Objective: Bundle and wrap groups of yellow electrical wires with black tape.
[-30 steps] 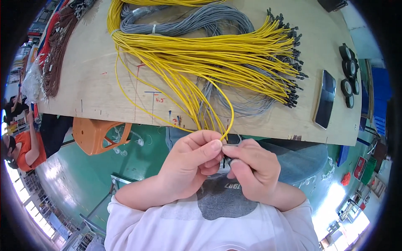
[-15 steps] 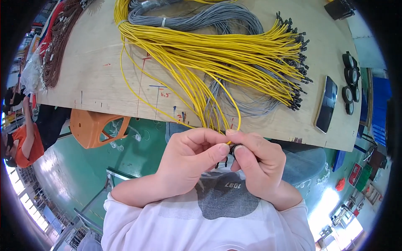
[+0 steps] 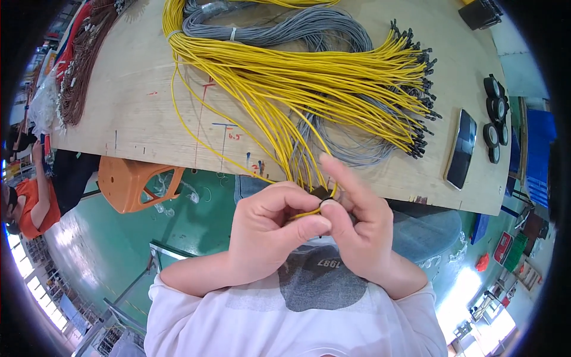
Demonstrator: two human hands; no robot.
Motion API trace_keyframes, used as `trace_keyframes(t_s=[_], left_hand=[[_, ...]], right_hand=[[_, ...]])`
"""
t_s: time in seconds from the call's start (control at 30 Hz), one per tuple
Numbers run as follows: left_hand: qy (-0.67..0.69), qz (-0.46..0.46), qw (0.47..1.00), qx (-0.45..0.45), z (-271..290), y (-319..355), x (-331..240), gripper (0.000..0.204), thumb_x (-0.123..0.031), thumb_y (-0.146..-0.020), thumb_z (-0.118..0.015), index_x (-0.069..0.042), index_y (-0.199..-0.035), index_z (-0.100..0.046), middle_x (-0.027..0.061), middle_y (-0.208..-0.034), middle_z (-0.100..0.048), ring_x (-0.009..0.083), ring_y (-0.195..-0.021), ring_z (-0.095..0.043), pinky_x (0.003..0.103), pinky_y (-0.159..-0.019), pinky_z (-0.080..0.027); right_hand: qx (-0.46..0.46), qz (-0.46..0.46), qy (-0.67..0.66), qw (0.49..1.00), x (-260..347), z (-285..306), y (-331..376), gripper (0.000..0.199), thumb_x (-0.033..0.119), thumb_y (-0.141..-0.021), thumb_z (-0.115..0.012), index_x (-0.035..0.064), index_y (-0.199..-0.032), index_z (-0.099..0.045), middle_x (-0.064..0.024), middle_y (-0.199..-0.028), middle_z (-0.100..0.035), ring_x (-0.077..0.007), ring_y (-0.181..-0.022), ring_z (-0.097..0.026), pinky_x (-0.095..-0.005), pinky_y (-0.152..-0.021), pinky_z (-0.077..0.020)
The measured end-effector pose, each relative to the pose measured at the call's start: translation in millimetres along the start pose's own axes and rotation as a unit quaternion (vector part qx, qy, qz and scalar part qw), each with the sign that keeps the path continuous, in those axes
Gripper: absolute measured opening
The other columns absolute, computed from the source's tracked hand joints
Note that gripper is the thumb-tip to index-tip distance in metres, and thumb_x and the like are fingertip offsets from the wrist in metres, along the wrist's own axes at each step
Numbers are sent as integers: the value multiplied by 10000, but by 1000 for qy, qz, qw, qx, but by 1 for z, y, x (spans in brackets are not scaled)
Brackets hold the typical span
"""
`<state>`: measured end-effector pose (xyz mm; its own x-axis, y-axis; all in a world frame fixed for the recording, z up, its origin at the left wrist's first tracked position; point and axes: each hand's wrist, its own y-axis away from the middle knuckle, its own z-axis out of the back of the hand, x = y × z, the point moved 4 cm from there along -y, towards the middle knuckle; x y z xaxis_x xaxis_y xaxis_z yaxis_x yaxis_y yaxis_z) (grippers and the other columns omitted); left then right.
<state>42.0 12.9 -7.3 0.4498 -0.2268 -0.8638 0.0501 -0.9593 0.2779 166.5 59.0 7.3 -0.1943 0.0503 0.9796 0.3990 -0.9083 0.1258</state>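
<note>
My left hand [image 3: 270,229] and right hand [image 3: 357,229] pinch one yellow wire [image 3: 309,212] and its black connector [image 3: 323,193]; the yellow bundle [image 3: 309,83] on the counter [image 3: 131,107] remains untouched

Phone [image 3: 461,149] right of wire bundle [image 3: 309,83]

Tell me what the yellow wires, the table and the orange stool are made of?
The yellow wires look plastic-coated: smooth, slightly glossy, bending in easy loops, with small black tips that seem to be plastic. The table top looks like bare plywood or pressed board: pale, matte, marked with pen. The orange stool seems moulded plastic, with one even colour and cut-out sides.
</note>
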Motion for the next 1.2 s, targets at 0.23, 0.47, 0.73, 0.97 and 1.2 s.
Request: trace_keyframes(t_s=[0.23,0.47,0.73,0.97,1.2], left_hand=[[-109,-66,992,-22,16,-2,-23,65,-21,-800,-614,12,-765,-570,-1,-713,-494,27,-560,-388,172,-486,-293],[-196,-46,979,-18,23,-2,-35,90,-37,-800,-611,11,-744,-561,-2,-670,-495,27,-558,-400,180,-479,-308],[-160,26,987,-6,35,-3,-42,119,-73,-825,-601,4,-754,-542,-43,-647,-501,0,-568,-410,168,-476,-322],[-21,163,986,35,40,-11,-31,126,-82,-830,-597,0,-774,-520,-53,-652,-485,-2,-569,-391,171,-483,-322],[-474,-309,824,37,29,-13,-47,213,-15,-678,-676,-29,-870,-585,37,-566,-421,145,-468,-440,254,-406,-336]], right_hand=[[193,171,184,948,21,5,-26,180,116,-722,-639,66,-883,-575,-67,-789,-559,-255,-699,-525,-343,-650,-401],[234,325,212,892,37,-6,-48,125,105,-714,-614,47,-763,-515,-72,-763,-504,-248,-749,-500,-355,-719,-377],[415,237,156,864,35,-12,-65,80,104,-755,-591,57,-770,-528,-49,-666,-506,-234,-681,-514,-348,-753,-368],[372,323,219,842,35,-13,-71,68,99,-784,-573,66,-770,-516,-49,-650,-480,-220,-651,-493,-343,-726,-362],[387,260,151,872,29,-13,-74,69,88,-813,-526,48,-766,-497,-78,-650,-459,-255,-657,-477,-363,-744,-348]])
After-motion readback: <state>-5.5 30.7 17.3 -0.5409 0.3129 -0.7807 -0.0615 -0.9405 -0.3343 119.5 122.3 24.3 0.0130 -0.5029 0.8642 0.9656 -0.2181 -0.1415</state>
